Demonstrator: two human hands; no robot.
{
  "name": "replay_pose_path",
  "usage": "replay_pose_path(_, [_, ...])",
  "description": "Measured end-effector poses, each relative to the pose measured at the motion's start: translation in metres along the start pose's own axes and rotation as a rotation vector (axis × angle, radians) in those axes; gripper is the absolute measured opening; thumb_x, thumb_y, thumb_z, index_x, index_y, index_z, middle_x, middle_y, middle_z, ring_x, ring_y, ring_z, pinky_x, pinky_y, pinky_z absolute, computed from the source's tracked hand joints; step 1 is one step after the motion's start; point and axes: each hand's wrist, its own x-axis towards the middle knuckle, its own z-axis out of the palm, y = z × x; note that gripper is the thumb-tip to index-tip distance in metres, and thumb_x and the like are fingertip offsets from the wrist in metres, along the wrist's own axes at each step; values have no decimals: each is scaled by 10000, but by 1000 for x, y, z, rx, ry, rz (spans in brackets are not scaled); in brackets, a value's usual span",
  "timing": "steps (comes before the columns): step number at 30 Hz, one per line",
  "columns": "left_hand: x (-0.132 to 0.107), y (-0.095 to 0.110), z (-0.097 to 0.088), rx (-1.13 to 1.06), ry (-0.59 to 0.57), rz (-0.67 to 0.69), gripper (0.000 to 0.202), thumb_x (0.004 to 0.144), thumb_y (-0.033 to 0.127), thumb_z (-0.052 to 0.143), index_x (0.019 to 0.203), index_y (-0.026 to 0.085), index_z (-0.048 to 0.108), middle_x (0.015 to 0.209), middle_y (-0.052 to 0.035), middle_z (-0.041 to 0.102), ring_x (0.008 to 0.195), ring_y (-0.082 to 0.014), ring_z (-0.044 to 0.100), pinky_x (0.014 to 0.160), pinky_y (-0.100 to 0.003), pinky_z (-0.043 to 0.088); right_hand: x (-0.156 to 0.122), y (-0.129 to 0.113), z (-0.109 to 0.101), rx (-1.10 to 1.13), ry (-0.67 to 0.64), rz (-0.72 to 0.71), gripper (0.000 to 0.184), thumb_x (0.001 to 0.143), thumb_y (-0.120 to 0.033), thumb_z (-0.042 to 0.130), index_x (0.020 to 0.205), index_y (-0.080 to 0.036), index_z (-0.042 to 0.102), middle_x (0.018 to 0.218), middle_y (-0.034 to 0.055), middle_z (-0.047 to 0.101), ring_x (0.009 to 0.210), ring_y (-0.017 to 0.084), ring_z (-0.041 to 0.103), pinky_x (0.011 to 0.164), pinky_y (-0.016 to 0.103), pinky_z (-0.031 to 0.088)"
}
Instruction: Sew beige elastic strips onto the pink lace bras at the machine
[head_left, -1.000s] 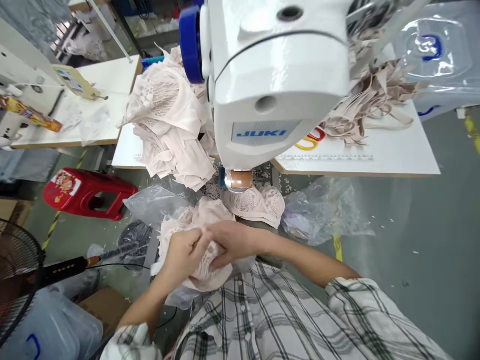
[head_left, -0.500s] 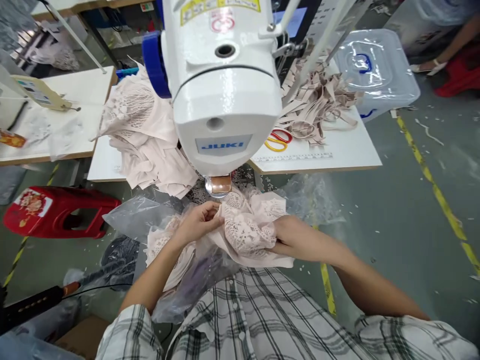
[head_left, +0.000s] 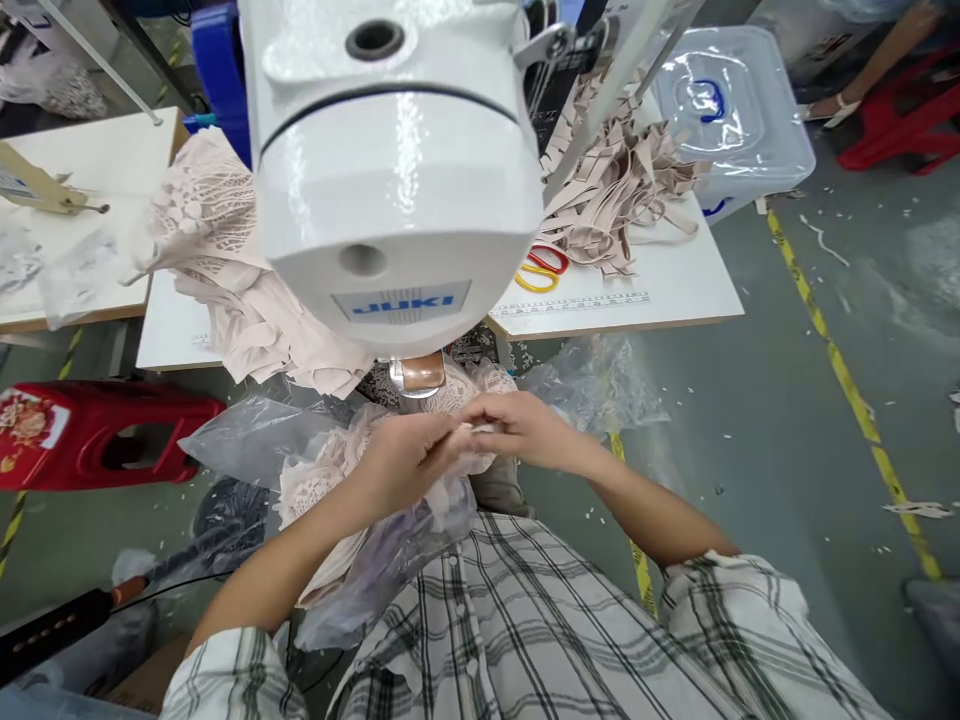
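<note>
A pale pink lace bra [head_left: 452, 392] reaches from under the white JUKI sewing machine [head_left: 390, 200] towards me, partly hidden by my hands. My left hand [head_left: 409, 455] is closed on its near edge, fingers pointing right. Fingertip to fingertip with it, my right hand [head_left: 525, 428] pinches the same edge from the right. The exact fold between the fingers is blurred. Just beyond my hands is the machine's metal and copper-coloured needle area [head_left: 420, 374]. More lace pieces [head_left: 311, 485] lie below my left forearm, on clear plastic [head_left: 367, 580].
Left of the machine, a heap of pink lace pieces [head_left: 240, 290] overhangs the table. Pink straps [head_left: 607, 190], red-and-yellow-handled scissors [head_left: 541, 268] and a printed ruler [head_left: 574, 305] are on the right tabletop. A clear lidded bin [head_left: 727, 110] stands beyond; a red stool [head_left: 112, 430] is at left.
My right hand has moved left and up to meet my left hand, which has turned over the fabric. The bra's spread lace is now bunched and mostly covered. The view has shifted.
</note>
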Motion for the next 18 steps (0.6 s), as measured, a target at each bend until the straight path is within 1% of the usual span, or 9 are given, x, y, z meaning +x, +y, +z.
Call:
replay_pose_path(1, [0,0,-7,17,60,-59,424,989,379,550,624,179,468,542,53,411,505,-83,351,505,-235,241,7,0,2,47,45,33,339,963,-513,593,916,-195,703,760,15,684,681,143,610,641,250,441])
replay_pose_path(3, [2,-3,-22,8,169,-174,372,926,404,650,653,179,534,549,51,441,512,-87,370,493,-224,265,22,1,2,93,161,90,366,958,-493,590,780,-180,658,611,-27,574,548,99,487,546,229,348])
replay_pose_path(5, [7,-8,-35,-33,249,-273,291,879,391,699,709,176,603,587,41,498,532,-91,407,499,-217,303,35,2,-1,83,216,112,355,934,-482,609,755,-177,645,557,-51,499,516,83,415,522,227,292])
replay_pose_path(6, [10,-11,-40,-51,285,-312,279,865,376,704,700,174,606,606,33,519,546,-93,424,505,-216,315,41,2,-3,76,225,123,355,921,-484,619,745,-176,642,539,-59,468,510,80,392,517,228,274])
replay_pose_path(8, [18,-16,-44,-73,344,-377,327,845,363,694,620,173,554,611,19,527,568,-99,440,517,-220,322,52,4,-9,79,225,158,376,891,-509,647,723,-174,638,525,-66,427,507,76,362,512,229,253])
replay_pose_path(10, [24,-20,-45,-68,376,-427,417,837,380,676,541,183,457,566,23,468,563,-101,410,519,-229,303,61,5,-16,96,216,193,412,859,-552,675,713,-169,642,532,-65,414,511,72,348,509,231,239])
replay_pose_path(12, [29,-21,-45,-29,398,-444,457,830,394,654,519,195,384,530,36,383,552,-97,354,517,-236,270,66,5,-22,112,204,203,434,838,-575,697,713,-162,647,546,-61,410,520,68,341,509,232,229])
replay_pose_path(13, [30,-22,-45,-5,405,-438,454,824,394,644,523,199,365,532,38,365,556,-97,339,520,-237,263,67,5,-24,118,200,198,432,831,-571,710,712,-161,647,552,-60,408,524,67,341,512,232,225])
replay_pose_path(18, [36,-24,-47,104,416,-350,371,810,385,597,570,209,376,577,24,407,616,-117,378,553,-236,307,72,3,-29,152,231,178,404,806,-519,756,681,-157,626,558,-58,401,543,68,336,527,229,227])
